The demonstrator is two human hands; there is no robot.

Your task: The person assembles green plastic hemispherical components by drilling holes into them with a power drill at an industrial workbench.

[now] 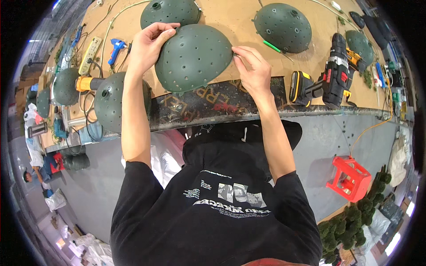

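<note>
Both hands grip a dark green, hole-dotted dome (193,57) above the worktop's (230,22) near edge, the left hand (148,44) clasping its upper left rim and the right hand (253,68) pinching its right rim. A black strip with orange and red lettering (213,102) runs along that edge beneath it. More green domes (282,26) and a black-and-yellow cordless drill (330,75) lie nearby

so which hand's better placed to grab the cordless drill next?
Right, probably. The right hand only pinches the rim of the green dome, and the cordless drill lies on its side of the bench. The left hand has the fuller grip on the dome's far edge.
</note>
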